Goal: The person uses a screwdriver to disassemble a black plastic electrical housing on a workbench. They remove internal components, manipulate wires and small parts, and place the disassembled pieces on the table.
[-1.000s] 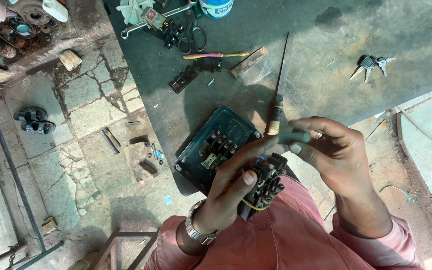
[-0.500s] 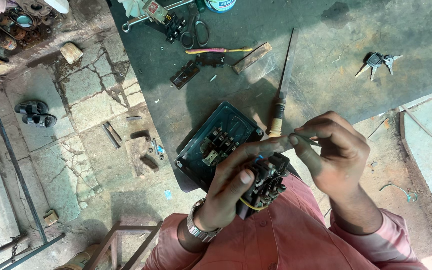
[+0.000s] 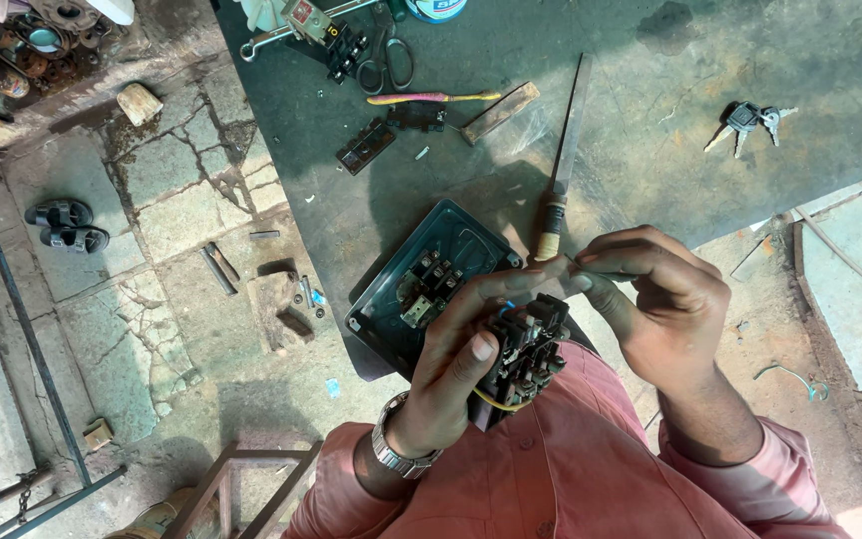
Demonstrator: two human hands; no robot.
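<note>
Here, from my remote seat, I look straight down on two bare hands working close above a lap in a salmon-pink shirt (image 3: 551, 479). The left hand (image 3: 456, 364) — a metal wristwatch (image 3: 398, 451) on its wrist — is wrapped around a black electrical switch block with a yellow wire looping from its underside (image 3: 526, 354), thumb pressed on the near face, fingers curled over the top. The right hand (image 3: 660, 304) hovers just beside and above the block, its thumb and fingertips pinched together on something thin and pale; I cannot tell what it is. The block sits between both hands, just off the near edge of a dark grey worktop (image 3: 650, 150).

Behind the block, a dark green open metal switch box with contacts showing inside (image 3: 431, 279) rests on the worktop's edge. A long flat metal file with a wooden handle (image 3: 563, 165) lies just beside it, pointing away. Further back lie a pink-and-yellow screwdriver (image 3: 431, 98), a pair of black-handled scissors (image 3: 388, 55) and a small dark rectangular part (image 3: 366, 145). A bunch of keys (image 3: 750, 120) lies well apart, to the right.

On the cracked stone floor (image 3: 152, 299) to the left, a pair of black sandals (image 3: 67, 225) sits near a thin metal frame (image 3: 12, 299).
</note>
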